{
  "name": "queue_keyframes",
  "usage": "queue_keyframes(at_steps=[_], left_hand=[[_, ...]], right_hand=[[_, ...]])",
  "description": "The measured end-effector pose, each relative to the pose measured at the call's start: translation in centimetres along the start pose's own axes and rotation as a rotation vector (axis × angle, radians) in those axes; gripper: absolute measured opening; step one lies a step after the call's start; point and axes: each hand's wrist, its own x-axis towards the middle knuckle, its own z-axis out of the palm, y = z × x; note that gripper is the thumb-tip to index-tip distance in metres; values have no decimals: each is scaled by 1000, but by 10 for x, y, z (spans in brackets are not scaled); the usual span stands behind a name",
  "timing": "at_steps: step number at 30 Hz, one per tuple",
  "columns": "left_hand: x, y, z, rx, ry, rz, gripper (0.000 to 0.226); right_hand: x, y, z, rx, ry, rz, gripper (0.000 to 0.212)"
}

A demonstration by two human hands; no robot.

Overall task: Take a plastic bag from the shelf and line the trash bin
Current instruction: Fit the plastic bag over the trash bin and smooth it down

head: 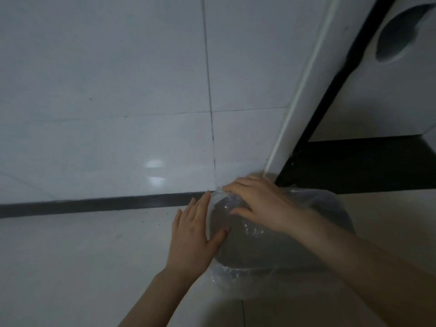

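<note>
A round trash bin (259,251) stands on the floor at the lower middle, with a clear plastic bag (236,277) draped over its rim and down its outside. My left hand (195,234) lies flat against the bin's left side, fingers spread, thumb hooked over the bagged rim. My right hand (257,204) reaches across the top and presses the plastic at the far left rim with its fingers. The right forearm hides the bin's right half.
The bin sits on pale floor tiles next to a tiled wall (118,90) with a dark baseboard (94,205). A white door frame (304,90) and a white appliance (389,90) with a dark base (358,166) stand close on the right.
</note>
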Motion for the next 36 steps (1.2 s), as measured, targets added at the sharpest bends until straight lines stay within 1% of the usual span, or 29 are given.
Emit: queue_keyframes(at_steps=[2, 4, 6, 8, 10, 12, 13, 14, 15, 16, 17, 18, 19, 21, 22, 23, 24, 25, 26, 28, 30, 32, 36], left_hand=[[3, -7, 7, -121, -69, -69, 80], [5, -14, 11, -353, -140, -162, 83], [5, -21, 12, -558, -213, -235, 86], [3, -26, 11, -627, -264, -234, 87], [1, -27, 6, -622, -264, -209, 88], [-7, -25, -3, -536, -165, -171, 89], [-13, -22, -10, -466, -96, -98, 89], [-19, -18, -15, -394, -48, 12, 89], [-25, -13, -19, -327, -37, 130, 91], [-30, -7, -21, -264, -54, 223, 93], [-34, -1, -20, -205, -84, 283, 95], [-38, 3, -17, -149, -111, 315, 97], [-40, 5, -14, -97, -134, 323, 99], [-43, 6, -6, -14, -170, 320, 102], [-43, 5, -2, 20, -176, 320, 104], [-43, 3, 0, 48, -181, 319, 104], [-42, 2, 2, 72, -175, 321, 102], [-42, 2, 4, 88, -165, 320, 96], [-41, 1, 5, 102, -145, 321, 85], [-39, 1, 9, 134, -98, 317, 53], [-38, 3, 12, 167, -75, 308, 32], [-37, 2, 15, 212, -67, 305, 25], [-31, 3, 15, 331, -74, 314, 25]], right_hand=[[5, 1, 3, -15, -61, 18, 46], [7, 3, 7, -21, -99, 51, 42], [7, 4, 12, -64, -95, 79, 35], [9, 3, 16, -113, -68, 90, 31], [9, 0, 13, -127, -82, 110, 38], [-1, -2, 3, -28, -46, 119, 54], [-11, -2, -5, 50, 25, 126, 61], [-25, -2, -13, 128, 108, 123, 64], [-42, -1, -21, 177, 167, 109, 64], [-61, -1, -26, 193, 179, 107, 62], [-82, 0, -30, 207, 142, 127, 60], [-101, 0, -31, 231, 65, 166, 59], [-118, 0, -29, 247, -23, 206, 60], [-140, 3, -21, 213, -149, 242, 60], [-146, 5, -17, 150, -187, 235, 60], [-150, 9, -12, 62, -180, 207, 59], [-154, 14, -6, -36, -136, 156, 55], [-156, 18, 0, -101, -91, 124, 47], [-159, 22, 5, -131, -53, 118, 38], [-161, 28, 13, -144, 0, 162, 23], [-165, 32, 21, -184, 60, 204, 18], [-165, 33, 28, -255, 126, 217, 19], [-165, 31, 33, -318, 143, 231, 26]])
